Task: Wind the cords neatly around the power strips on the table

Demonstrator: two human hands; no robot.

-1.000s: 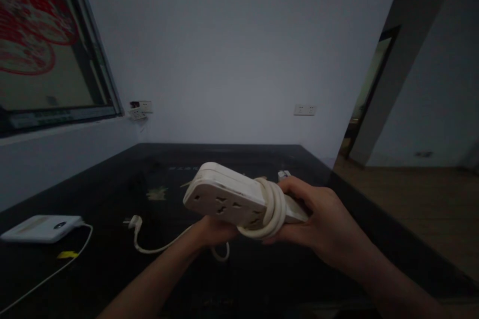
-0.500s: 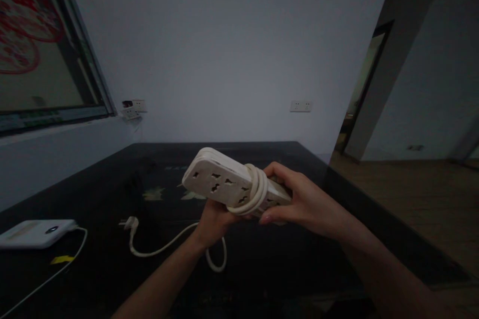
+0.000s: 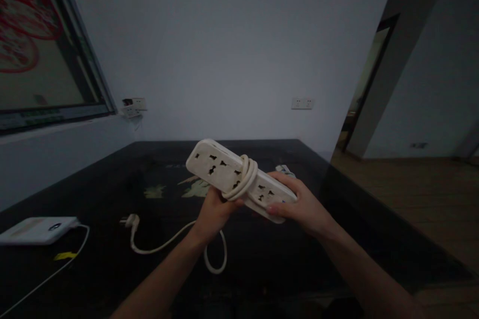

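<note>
A: Where's the power strip (image 3: 224, 172)?
B: Held up in both hands above the desk (image 3: 299, 264), tilted, socket face showing, with cord loops (image 3: 250, 179) around its middle.

A: How is each grip?
B: The right hand (image 3: 297, 204) is clamped on the near end, thumb on the socket face. The left hand (image 3: 215, 214) is closed on the lower edge by the loops, fingers hidden; I can't tell whether it pinches cord too.

A: Handling advice?
B: I'd let the right grip steady the strip while the left tends the loops, laying them side by side, snug without kinks. Mind the slack behind the left forearm; it could snag.

A: And farther out?
B: The plug (image 3: 131, 220) lies on the desk to the left, pins outward. Beyond it sit a yellow scrap (image 3: 65, 255) and a white device (image 3: 37, 232) with its own thin cable (image 3: 84, 241).
</note>
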